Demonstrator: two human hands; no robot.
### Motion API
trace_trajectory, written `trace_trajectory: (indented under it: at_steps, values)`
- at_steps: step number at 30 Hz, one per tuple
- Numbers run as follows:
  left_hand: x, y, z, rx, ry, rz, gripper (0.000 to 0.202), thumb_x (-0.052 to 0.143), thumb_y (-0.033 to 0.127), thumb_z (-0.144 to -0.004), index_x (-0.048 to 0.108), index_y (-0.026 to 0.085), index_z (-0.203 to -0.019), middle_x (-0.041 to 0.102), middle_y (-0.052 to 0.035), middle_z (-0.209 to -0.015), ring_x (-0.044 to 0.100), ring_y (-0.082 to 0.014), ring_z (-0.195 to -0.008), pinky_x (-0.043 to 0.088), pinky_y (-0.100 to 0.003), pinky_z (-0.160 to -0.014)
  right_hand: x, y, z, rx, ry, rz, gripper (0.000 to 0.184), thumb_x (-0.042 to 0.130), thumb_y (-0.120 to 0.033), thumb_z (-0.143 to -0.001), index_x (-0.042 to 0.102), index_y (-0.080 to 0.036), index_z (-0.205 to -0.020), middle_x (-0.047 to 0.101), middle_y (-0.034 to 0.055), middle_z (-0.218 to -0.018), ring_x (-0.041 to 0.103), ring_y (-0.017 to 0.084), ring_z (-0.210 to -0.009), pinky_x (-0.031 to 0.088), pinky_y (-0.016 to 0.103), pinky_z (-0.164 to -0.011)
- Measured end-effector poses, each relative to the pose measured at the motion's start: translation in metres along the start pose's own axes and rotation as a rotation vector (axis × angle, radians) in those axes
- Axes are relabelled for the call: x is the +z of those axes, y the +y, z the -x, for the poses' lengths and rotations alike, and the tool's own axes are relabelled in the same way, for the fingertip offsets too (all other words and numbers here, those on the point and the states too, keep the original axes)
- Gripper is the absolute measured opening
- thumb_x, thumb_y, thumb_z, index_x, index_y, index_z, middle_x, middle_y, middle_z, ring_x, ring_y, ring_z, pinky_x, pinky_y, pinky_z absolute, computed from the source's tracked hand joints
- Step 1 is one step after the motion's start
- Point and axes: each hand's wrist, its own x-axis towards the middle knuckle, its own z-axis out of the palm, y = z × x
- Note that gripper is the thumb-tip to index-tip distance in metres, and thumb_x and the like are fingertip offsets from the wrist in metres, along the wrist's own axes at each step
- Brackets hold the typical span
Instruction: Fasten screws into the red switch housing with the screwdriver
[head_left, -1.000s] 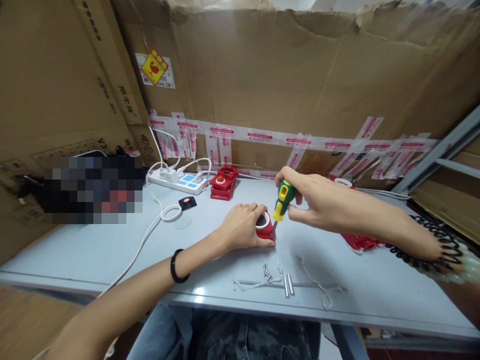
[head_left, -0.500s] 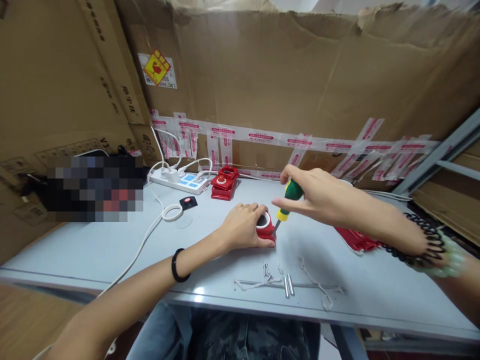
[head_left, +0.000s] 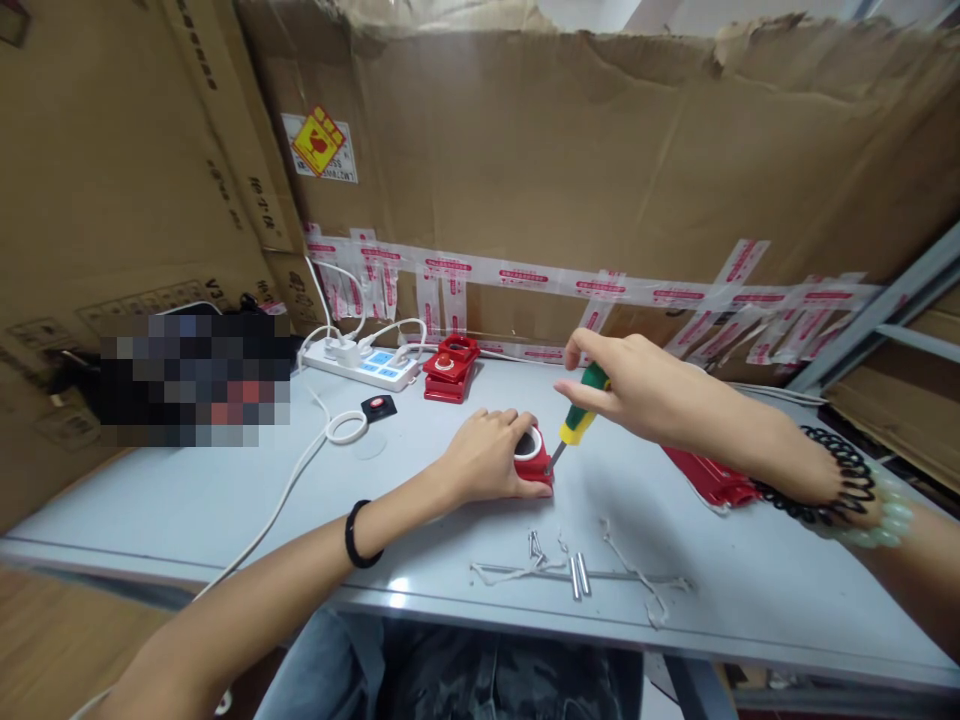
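Fingers of the left hand (head_left: 486, 458) clamp a glossy red plastic housing (head_left: 534, 465) mid-table; the right hand (head_left: 637, 390) pinches a green-yellow screwdriver (head_left: 579, 420), tip at its right edge. Bare smooth tabletop (head_left: 750, 560) spreads right.

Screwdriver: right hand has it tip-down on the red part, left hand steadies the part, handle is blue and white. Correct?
Not quite. In the head view the screwdriver handle is green and yellow, not blue and white. The rest holds: the right hand grips it with the tip down at the red part, and the left hand holds that part on the table.
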Motion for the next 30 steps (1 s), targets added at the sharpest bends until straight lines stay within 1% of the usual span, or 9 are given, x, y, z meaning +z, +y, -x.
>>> trace_trajectory:
  at_steps: [3,5,8,10,16,20,24,27,30]
  values:
    - [0.0,-0.001,0.0,0.009,0.002,0.005,0.069,0.061,0.07,-0.061,0.048,0.019,-0.105,0.062,-0.0065,-0.096,0.06,-0.0267,-0.086,0.042,-0.037,-0.076,-0.003,0.002,0.003,-0.216,-0.087,-0.155,0.021,0.053,-0.027,-0.077,0.046,-0.023,-0.096,0.06,0.0021,-0.085,0.054,0.016,-0.071,0.038,0.027,-0.059]
    - [0.0,-0.001,0.0,0.009,0.007,0.003,0.069,0.061,0.07,-0.061,0.048,0.019,-0.106,0.062,-0.0069,-0.097,0.06,-0.0272,-0.086,0.042,-0.037,-0.076,-0.004,0.001,0.004,-0.268,-0.097,-0.162,0.02,0.056,-0.029,-0.075,0.049,-0.023,-0.093,0.06,0.0029,-0.092,0.055,0.017,-0.077,0.039,0.028,-0.064]
    - [0.0,0.0,0.0,0.003,0.012,-0.005,0.068,0.061,0.07,-0.06,0.048,0.019,-0.103,0.063,-0.0071,-0.097,0.06,-0.0274,-0.085,0.042,-0.038,-0.076,0.0,-0.001,0.004,-0.127,0.012,-0.055,0.027,0.054,-0.043,-0.078,0.051,-0.021,-0.093,0.061,0.0052,-0.085,0.055,0.019,-0.072,0.038,0.03,-0.06]
    - [-0.001,0.0,0.0,0.0,0.01,-0.003,0.068,0.062,0.07,-0.06,0.049,0.019,-0.103,0.063,-0.0064,-0.095,0.06,-0.0271,-0.084,0.042,-0.037,-0.076,0.003,-0.002,0.003,-0.039,0.075,-0.016,0.029,0.049,-0.043,-0.082,0.049,-0.02,-0.1,0.061,0.0048,-0.079,0.054,0.019,-0.065,0.036,0.03,-0.056]
    - [-0.001,0.0,0.0,0.01,0.004,-0.002,0.068,0.061,0.07,-0.061,0.048,0.019,-0.105,0.062,-0.0067,-0.096,0.06,-0.0274,-0.085,0.042,-0.037,-0.075,0.001,0.002,0.003,-0.221,0.001,-0.179,0.032,0.058,-0.025,-0.072,0.045,-0.023,-0.101,0.059,0.0025,-0.097,0.056,0.017,-0.081,0.041,0.028,-0.066]
    - [0.0,0.0,-0.001,0.011,0.011,-0.005,0.069,0.061,0.07,-0.061,0.048,0.019,-0.105,0.063,-0.0067,-0.096,0.061,-0.0275,-0.085,0.042,-0.038,-0.076,0.003,0.001,0.004,-0.142,0.073,-0.144,0.021,0.052,-0.032,-0.079,0.047,-0.021,-0.096,0.059,0.0046,-0.093,0.054,0.018,-0.079,0.041,0.031,-0.069]
    - [-0.001,0.0,-0.001,0.014,0.014,-0.001,0.069,0.06,0.071,-0.061,0.048,0.019,-0.104,0.062,-0.0057,-0.094,0.06,-0.0272,-0.085,0.043,-0.038,-0.076,0.004,-0.001,0.006,-0.179,0.065,-0.245,0.031,0.054,-0.02,-0.073,0.044,-0.021,-0.102,0.057,0.0044,-0.1,0.054,0.015,-0.079,0.041,0.028,-0.068]
    - [-0.001,0.0,-0.001,0.006,0.005,-0.004,0.07,0.06,0.071,-0.061,0.047,0.019,-0.104,0.062,-0.0068,-0.096,0.06,-0.0272,-0.086,0.042,-0.038,-0.077,0.005,-0.004,0.007,-0.207,0.028,-0.278,0.029,0.055,-0.019,-0.071,0.044,-0.022,-0.098,0.059,0.0016,-0.09,0.054,0.014,-0.076,0.04,0.027,-0.066]
    - [-0.001,0.0,0.0,0.007,-0.001,-0.001,0.069,0.06,0.071,-0.061,0.047,0.018,-0.105,0.062,-0.0075,-0.097,0.06,-0.0272,-0.086,0.042,-0.038,-0.078,0.008,-0.005,0.007,-0.115,0.058,-0.267,0.015,0.05,-0.026,-0.079,0.044,-0.022,-0.092,0.058,-0.0019,-0.072,0.049,0.013,-0.061,0.036,0.026,-0.056]
